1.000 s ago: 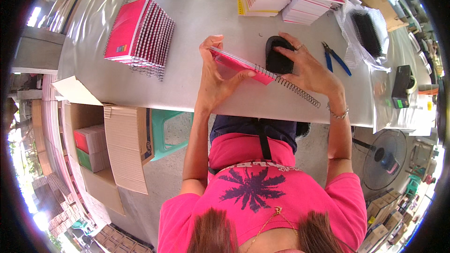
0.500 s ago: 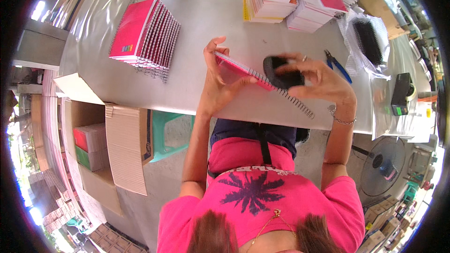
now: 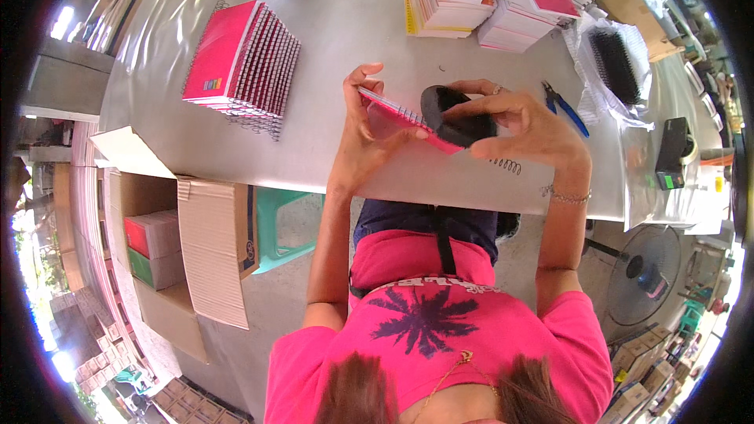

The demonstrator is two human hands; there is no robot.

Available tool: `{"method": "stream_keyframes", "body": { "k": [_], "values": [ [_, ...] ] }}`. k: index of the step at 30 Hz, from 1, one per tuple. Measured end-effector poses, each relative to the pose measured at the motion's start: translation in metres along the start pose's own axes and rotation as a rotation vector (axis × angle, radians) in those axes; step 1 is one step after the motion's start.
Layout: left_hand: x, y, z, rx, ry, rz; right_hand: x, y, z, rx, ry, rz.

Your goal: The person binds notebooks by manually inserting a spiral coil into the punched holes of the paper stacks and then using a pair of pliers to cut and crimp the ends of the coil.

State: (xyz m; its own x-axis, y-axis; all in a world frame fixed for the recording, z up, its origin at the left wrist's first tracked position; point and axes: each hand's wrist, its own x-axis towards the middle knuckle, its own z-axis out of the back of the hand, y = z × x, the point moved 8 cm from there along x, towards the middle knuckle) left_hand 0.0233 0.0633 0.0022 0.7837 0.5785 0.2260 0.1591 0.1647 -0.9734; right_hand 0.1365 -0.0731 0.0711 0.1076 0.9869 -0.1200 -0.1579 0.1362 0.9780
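My left hand (image 3: 367, 122) grips a pink-covered notebook (image 3: 399, 116) by its end, tilted above the table's near edge with its punched spine edge up. In my right hand (image 3: 528, 127) is a black rounded block-like tool (image 3: 458, 115), pressed along that spine edge. A black wire spiral (image 3: 506, 166) runs through the holes, and its loose tail sticks out beyond the notebook's right end, under my right hand. My right fingers curl over the tool's far side; what lies beneath it is hidden.
A stack of pink spiral notebooks (image 3: 236, 55) stands at left. Unbound page stacks (image 3: 455, 0) sit at the back. At right lie blue-handled pliers (image 3: 567, 108), a pile of black spirals (image 3: 615, 65) on plastic, and a tape dispenser (image 3: 673, 153). An open carton (image 3: 212, 247) stands lower left.
My right hand and the black tool have moved left along the notebook's spine. Less of the spiral's tail now shows past the end. My left hand keeps its hold.
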Motion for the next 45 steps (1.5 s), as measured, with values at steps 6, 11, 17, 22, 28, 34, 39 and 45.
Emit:
{"method": "stream_keyframes", "body": {
  "k": [6,11,17,22,28,34,39,45],
  "values": [
    [0.0,0.002,0.002,0.043,0.02,-0.043,0.009,-0.003,0.002,-0.149,0.008,0.004],
    [0.0,-0.001,-0.001,0.046,0.026,-0.04,0.007,0.008,-0.005,-0.213,0.003,0.051],
    [-0.001,0.0,0.0,0.058,0.026,-0.013,0.022,0.008,0.0,-0.347,-0.106,0.133],
    [-0.002,0.006,-0.002,-0.037,0.04,-0.006,0.024,0.011,-0.009,-0.29,0.004,0.05],
    [0.0,0.0,-0.001,-0.006,0.036,-0.041,0.037,-0.016,0.006,-0.383,-0.135,-0.039],
    [0.001,0.001,-0.002,0.015,0.051,-0.028,0.033,-0.011,0.004,-0.352,-0.13,-0.033],
    [-0.005,-0.001,-0.006,-0.089,0.071,0.027,0.027,-0.016,-0.006,-0.126,-0.107,0.084],
    [0.001,-0.004,-0.003,0.021,0.01,-0.111,0.024,-0.027,0.025,-0.455,-0.408,0.064]
  ]
}}
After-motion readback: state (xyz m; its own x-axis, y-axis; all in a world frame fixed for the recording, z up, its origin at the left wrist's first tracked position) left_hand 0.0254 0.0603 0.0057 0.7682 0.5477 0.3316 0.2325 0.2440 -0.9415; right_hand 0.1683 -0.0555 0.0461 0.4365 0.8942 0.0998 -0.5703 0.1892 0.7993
